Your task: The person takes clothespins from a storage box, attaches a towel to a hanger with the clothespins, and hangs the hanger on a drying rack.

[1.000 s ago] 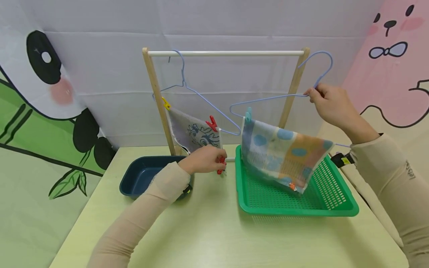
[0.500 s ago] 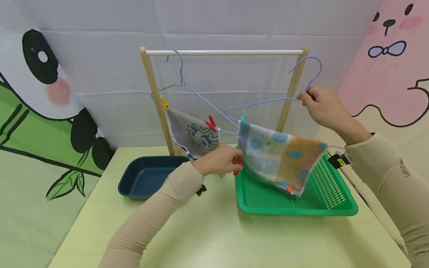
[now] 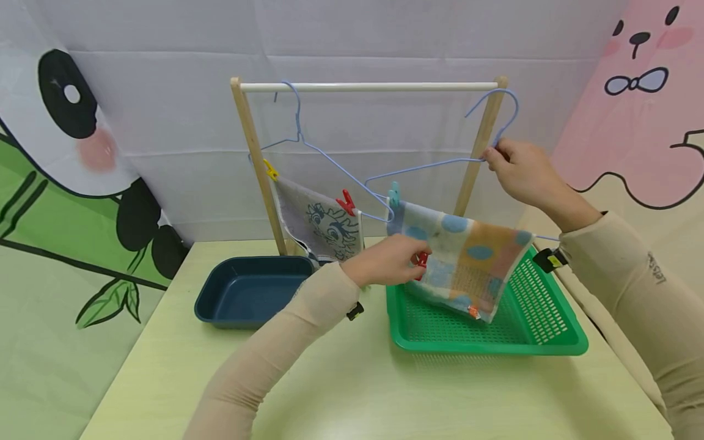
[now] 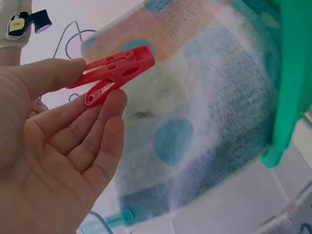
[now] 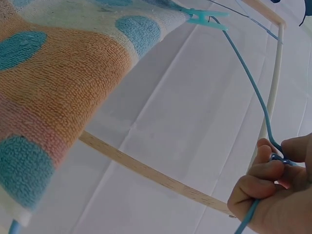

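Observation:
My right hand (image 3: 522, 171) pinches a blue wire hanger (image 3: 426, 168) at the neck below its hook. From the hanger's lower bar hangs a towel (image 3: 478, 260) with pastel patches and blue dots, tilted down to the right. A teal clothespin (image 3: 394, 194) clips its left corner; no clip shows at its right corner. Between thumb and fingers, my left hand (image 3: 385, 261) pinches a red clothespin (image 4: 119, 73), held in front of the towel's left part. In the right wrist view, fingers curl round the hanger's neck (image 5: 280, 158).
A wooden rack with a white top rod (image 3: 368, 87) stands at the back. On its left hangs another blue hanger (image 3: 335, 162) with a grey towel (image 3: 324, 220), clipped by yellow and red clothespins. A green basket (image 3: 489, 348) sits below the dotted towel, a dark blue basin (image 3: 242, 305) at left.
My left hand has moved right with the red clothespin, from near the grey towel to in front of the dotted towel. My right hand has shifted the hanger and dotted towel slightly left.

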### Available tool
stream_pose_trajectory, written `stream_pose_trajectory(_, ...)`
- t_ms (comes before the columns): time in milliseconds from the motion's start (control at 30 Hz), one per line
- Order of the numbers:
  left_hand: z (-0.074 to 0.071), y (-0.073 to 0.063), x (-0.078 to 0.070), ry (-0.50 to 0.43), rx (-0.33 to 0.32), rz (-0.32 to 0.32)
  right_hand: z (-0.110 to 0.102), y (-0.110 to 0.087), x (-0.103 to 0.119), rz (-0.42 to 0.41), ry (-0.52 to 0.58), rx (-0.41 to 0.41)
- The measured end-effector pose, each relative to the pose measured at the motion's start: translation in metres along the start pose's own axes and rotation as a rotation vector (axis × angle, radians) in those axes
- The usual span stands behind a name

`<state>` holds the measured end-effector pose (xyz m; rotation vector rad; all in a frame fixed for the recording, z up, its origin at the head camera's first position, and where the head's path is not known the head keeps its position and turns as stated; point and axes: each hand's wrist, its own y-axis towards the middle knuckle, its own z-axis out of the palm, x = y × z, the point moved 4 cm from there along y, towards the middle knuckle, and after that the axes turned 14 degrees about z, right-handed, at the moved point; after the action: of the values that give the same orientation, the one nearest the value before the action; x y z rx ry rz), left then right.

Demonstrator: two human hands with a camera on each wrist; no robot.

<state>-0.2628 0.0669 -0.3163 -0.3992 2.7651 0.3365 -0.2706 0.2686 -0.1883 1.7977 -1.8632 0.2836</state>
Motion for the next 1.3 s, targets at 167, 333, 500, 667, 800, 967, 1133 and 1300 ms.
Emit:
stream_pose_trajectory(167, -0.001, 0.009, -0.006, 0.030, -0.011, 0.018, -0.003, 0.001, 0.002, 0.011, 0.015, 0.003)
stream_pose_trajectory(333, -0.002, 0.016, -0.009, 0.049, -0.026, 0.011, -0.008, 0.002, 0.006, 0.009, 0.018, -0.024)
stream_pose_trajectory(500, -0.004, 0.020, -0.012, 0.042, -0.049, 0.016, -0.012, 0.004, 0.005, 0.022, 0.026, -0.039)
stream_pose_trajectory(667, -0.008, 0.025, -0.014, 0.022, -0.084, 0.045, -0.016, 0.006, 0.005, 0.044, 0.040, -0.040)
stream_pose_trajectory(800, -0.011, 0.030, -0.016, 0.011, -0.110, 0.052, -0.019, 0.007, 0.006, 0.056, 0.052, -0.042)
stream_pose_trajectory(967, -0.013, 0.035, -0.017, -0.010, -0.150, 0.052, -0.018, 0.006, 0.008, 0.062, 0.056, -0.028)
stream_pose_trajectory(1133, -0.013, 0.040, -0.019, -0.020, -0.195, 0.075, -0.010, 0.004, 0.008, 0.051, 0.065, 0.002)
stream_pose_trajectory(1300, -0.014, 0.042, -0.021, -0.002, -0.210, 0.046, -0.003, 0.002, 0.009, 0.060, 0.074, 0.040)
